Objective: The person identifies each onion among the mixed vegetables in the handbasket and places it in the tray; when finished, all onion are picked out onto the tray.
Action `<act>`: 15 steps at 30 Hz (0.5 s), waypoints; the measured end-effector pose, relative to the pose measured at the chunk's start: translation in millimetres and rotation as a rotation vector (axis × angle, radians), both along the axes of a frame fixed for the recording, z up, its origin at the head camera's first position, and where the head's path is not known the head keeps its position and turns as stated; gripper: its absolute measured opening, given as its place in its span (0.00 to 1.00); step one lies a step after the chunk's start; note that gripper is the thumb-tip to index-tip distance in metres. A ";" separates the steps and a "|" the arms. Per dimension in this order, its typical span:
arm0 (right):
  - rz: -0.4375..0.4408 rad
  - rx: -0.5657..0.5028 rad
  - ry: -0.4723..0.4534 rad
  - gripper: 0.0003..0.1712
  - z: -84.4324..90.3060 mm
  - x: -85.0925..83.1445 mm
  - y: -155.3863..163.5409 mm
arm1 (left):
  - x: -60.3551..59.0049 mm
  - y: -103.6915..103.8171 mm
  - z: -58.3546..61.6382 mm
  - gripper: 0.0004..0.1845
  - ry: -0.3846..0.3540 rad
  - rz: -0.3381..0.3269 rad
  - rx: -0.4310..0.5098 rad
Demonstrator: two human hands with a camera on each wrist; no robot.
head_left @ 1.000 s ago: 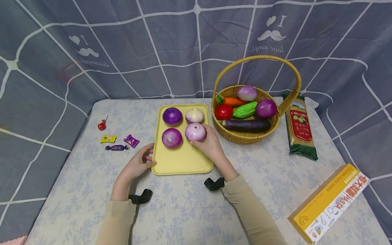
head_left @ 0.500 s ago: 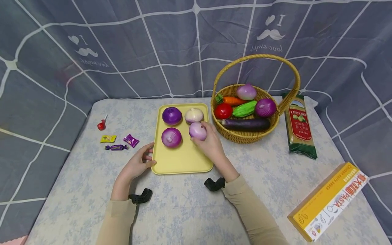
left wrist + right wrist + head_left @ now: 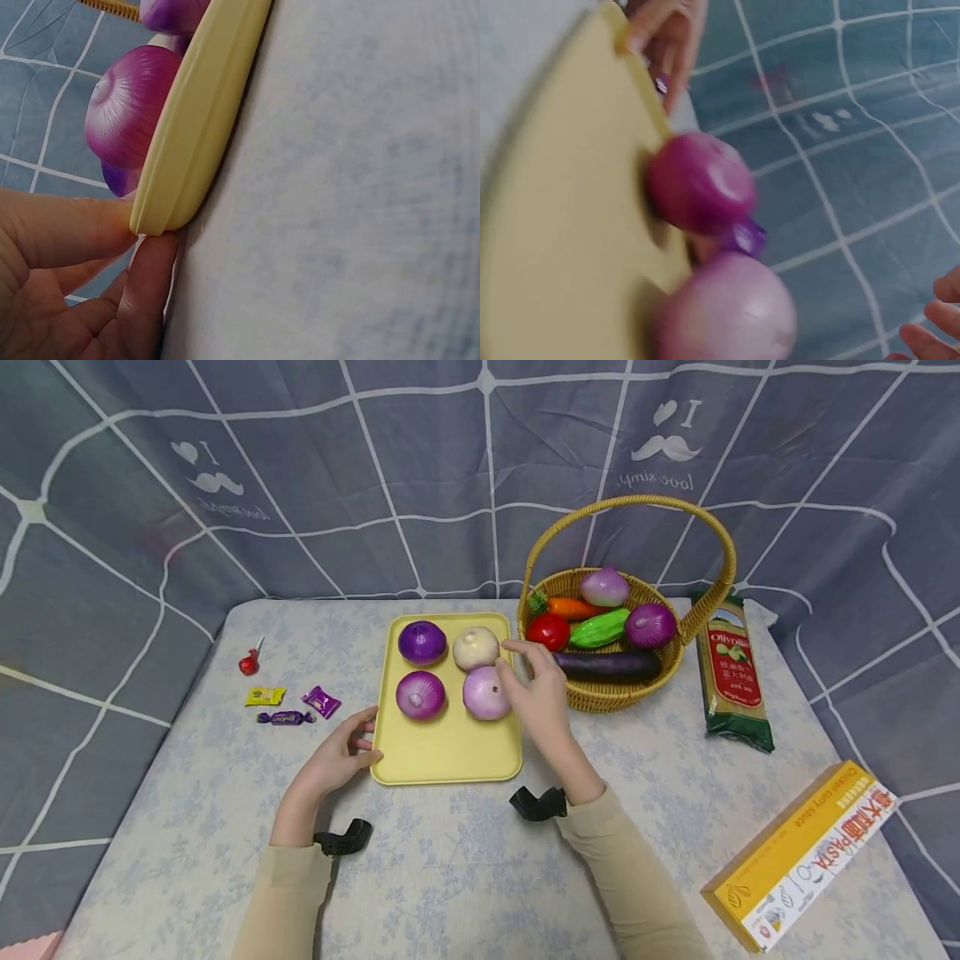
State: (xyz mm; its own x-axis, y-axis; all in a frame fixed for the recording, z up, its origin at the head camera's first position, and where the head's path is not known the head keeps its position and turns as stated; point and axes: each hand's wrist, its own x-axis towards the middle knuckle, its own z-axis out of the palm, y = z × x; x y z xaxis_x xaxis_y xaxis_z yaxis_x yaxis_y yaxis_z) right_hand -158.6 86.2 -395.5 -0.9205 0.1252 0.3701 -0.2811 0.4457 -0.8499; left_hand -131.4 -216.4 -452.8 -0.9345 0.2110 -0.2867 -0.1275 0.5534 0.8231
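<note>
I see the left hand (image 3: pixel 336 766) at the near-left corner of the yellow tray (image 3: pixel 450 756); its fingers (image 3: pixel 146 289) and thumb pinch the tray rim, confirmed in left wrist view. The tray sits flat on the tabletop (image 3: pixel 450 860).

Right hand (image 3: pixel 542 697) is at the tray's right edge, fingers released and loosely extended, gripping nothing. It's just beside the pale pink onion (image 3: pixel 487 692); can't tell whether they touch.

Tray contents, 2x2 layout:
- near right: pale pink onion
- near left: pink-purple onion (image 3: pixel 421 694)
- far left: dark purple onion (image 3: pixel 422 642)
- far right: whitish onion (image 3: pixel 476 647)

Right of the tray: wicker basket (image 3: pixel 600 693) w/ assorted veg. Pasta packet (image 3: pixel 731 672) lies beyond it, yellow box (image 3: pixel 802 856) at near right. Sweets (image 3: pixel 288 706) lie left of the tray.
</note>
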 end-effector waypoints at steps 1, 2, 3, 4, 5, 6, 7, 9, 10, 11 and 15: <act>-0.012 -0.007 0.009 0.15 3.6 -1.4 4.3 | -0.2 -0.1 -0.7 0.38 -0.001 0.001 0.000; -0.025 -0.014 0.021 0.15 7.2 -3.1 9.2 | -0.4 -0.2 -1.2 0.38 0.000 0.001 0.000; -0.041 -0.019 0.031 0.14 10.5 -5.1 14.7 | -0.3 -0.5 -1.7 0.39 0.004 -0.005 0.000; -0.057 -0.026 0.038 0.14 13.2 -7.3 20.7 | -0.4 -0.9 -2.2 0.39 0.004 -0.003 0.001; -0.076 -0.033 0.042 0.14 15.5 -9.4 26.9 | -0.4 -1.2 -2.4 0.39 0.004 -0.006 0.001; -0.096 -0.041 0.040 0.14 17.6 -11.4 33.4 | -0.3 -1.6 -2.5 0.39 0.003 -0.004 0.002; -0.117 -0.049 0.039 0.14 19.5 -13.3 40.0 | -0.2 -2.1 -2.7 0.39 0.004 -0.008 0.002; -0.157 -0.068 0.038 0.14 22.3 -16.7 53.5 | 0.1 -2.8 -2.7 0.39 0.007 -0.013 0.005; -0.178 -0.074 0.036 0.15 23.3 -18.3 60.0 | 0.0 -3.0 -2.9 0.39 0.004 -0.009 0.007; -0.201 -0.080 0.036 0.15 23.9 -20.1 66.2 | -0.1 -3.1 -3.2 0.39 0.005 -0.009 0.009; -0.293 -0.096 0.019 0.16 22.7 -27.7 89.0 | 0.7 -2.7 -3.1 0.39 0.013 -0.014 0.015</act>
State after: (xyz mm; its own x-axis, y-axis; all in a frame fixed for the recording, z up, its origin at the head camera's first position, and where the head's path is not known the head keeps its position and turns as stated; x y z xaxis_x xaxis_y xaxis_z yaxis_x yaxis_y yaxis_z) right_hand -186.3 175.1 -372.8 -0.8330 0.4197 0.3604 -0.1687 0.4278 -0.8880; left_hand -130.7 -219.1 -455.9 -0.9349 0.2285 -0.2716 -0.1093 0.5426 0.8328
